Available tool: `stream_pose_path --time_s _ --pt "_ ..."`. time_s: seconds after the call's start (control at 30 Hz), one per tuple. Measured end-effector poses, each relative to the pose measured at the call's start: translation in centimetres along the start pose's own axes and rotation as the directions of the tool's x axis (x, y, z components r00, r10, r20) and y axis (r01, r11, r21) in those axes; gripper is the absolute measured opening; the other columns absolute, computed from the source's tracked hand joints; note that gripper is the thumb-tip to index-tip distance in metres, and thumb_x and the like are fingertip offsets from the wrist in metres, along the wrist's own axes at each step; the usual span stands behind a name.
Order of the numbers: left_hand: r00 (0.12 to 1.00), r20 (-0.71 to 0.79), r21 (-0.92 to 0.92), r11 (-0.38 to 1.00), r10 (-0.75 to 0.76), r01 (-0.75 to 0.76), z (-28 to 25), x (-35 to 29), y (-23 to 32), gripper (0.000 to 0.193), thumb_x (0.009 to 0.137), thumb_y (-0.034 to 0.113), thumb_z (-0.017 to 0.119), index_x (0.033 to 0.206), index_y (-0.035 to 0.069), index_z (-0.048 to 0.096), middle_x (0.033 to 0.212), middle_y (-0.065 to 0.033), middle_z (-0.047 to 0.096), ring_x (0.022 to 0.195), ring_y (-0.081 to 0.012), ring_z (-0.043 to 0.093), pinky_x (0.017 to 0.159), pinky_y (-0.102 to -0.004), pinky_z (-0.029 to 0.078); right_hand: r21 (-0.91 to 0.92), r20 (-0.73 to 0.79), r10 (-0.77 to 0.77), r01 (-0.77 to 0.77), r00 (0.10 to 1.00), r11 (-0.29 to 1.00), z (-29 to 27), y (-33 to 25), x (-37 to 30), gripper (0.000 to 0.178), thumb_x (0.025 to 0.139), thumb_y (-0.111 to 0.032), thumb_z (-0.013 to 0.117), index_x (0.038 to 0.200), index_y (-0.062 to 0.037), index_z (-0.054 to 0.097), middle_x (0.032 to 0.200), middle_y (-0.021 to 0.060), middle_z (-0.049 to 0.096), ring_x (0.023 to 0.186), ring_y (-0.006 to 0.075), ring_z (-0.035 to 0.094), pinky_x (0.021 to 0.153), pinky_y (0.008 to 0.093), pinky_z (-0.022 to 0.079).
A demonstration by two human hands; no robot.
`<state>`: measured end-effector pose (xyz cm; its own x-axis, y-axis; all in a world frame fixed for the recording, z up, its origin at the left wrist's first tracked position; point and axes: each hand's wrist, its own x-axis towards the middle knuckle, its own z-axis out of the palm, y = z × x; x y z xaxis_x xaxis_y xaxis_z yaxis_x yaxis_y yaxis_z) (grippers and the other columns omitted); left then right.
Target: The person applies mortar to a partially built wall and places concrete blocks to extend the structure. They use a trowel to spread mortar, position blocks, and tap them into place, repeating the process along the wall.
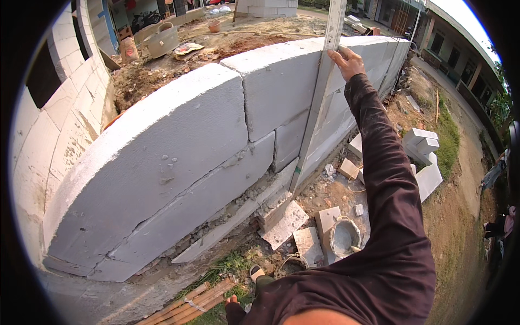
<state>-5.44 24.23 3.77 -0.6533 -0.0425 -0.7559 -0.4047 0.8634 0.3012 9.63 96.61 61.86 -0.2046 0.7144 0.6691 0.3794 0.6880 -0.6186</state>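
My right arm stretches out to a long, pale straightedge bar (319, 103) standing upright against the face of a block wall (189, 124). My right hand (348, 62) is closed on the bar's edge near the wall top. The bar runs from above the wall down to its foot, with a small green mark low on it. Low in the view, my left hand (232, 299) hangs by my side above the grass. Only a bit of its fingers shows past the dark sleeve, too little to tell whether it holds anything.
Below the wall lie broken blocks (290, 223), a mortar bucket (345, 236) and bamboo poles (189, 304). White blocks (422, 143) are piled at right. Beyond the wall are a tub (162, 41) and bare soil. Another block wall (67, 119) stands left.
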Motion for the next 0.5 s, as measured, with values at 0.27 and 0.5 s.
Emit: stream_pose_path --time_s 0.27,0.5 --pt "0.996 0.037 0.032 0.996 0.087 -0.088 8.1 -10.6 -7.4 0.045 0.078 0.045 0.059 0.099 0.004 0.058 0.085 -0.0119 0.058 0.077 -0.0225 0.054 0.068 -0.036 0.042 0.193 0.172 0.007 -0.04 0.985 0.98 0.4 3.2 -1.1 0.064 0.075 -0.054 0.061 0.113 -0.003 0.056 0.095 0.0124 0.063 0.091 0.0211 0.06 0.082 0.0322 0.046" --pt "0.998 0.042 -0.093 0.995 0.046 -0.042 10.3 -15.7 -8.3 0.047 0.078 0.044 0.057 0.109 0.009 0.055 0.103 -0.0119 0.054 0.094 -0.025 0.051 0.081 -0.0361 0.039 0.34 0.339 0.148 -0.267 0.929 0.902 1.2 6.9 -3.8 0.032 0.076 -0.024 0.056 0.102 -0.0079 0.064 0.09 0.0084 0.064 0.088 0.0168 0.059 0.082 0.0297 0.044"
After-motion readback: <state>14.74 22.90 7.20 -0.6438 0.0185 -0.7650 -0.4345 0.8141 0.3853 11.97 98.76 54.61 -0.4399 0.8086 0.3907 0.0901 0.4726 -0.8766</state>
